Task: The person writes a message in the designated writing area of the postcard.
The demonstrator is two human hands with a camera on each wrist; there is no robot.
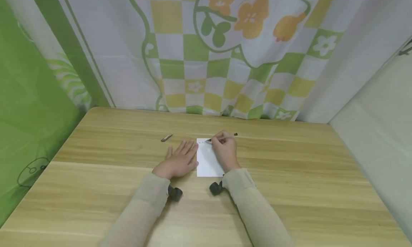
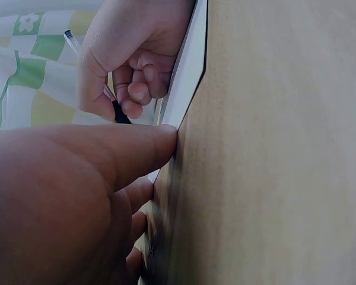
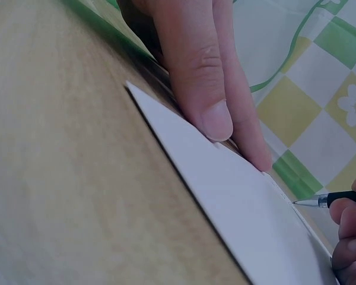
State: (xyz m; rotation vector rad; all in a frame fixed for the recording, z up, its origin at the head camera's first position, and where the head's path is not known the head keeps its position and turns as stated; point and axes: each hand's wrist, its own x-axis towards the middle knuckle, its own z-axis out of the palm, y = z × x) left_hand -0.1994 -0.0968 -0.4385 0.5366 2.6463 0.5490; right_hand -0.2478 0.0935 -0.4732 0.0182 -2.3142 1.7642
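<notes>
A white sheet of paper lies on the table, with a short row of small dark marks near its top edge. My right hand pinches a pen with a clear barrel and dark grip. In the right wrist view the pen's tip meets the paper near its far edge. My left hand rests flat with fingers spread, its thumb and index fingertip on the paper's left edge. The left wrist view shows that thumb pressing the edge. A pen cap lies beyond the left hand.
The wooden table extends around the paper on all sides. Behind it hangs a checked, flowered curtain; green cloth hangs at the left and a pale wall stands at the right. Dark wrist devices sit under both sleeves.
</notes>
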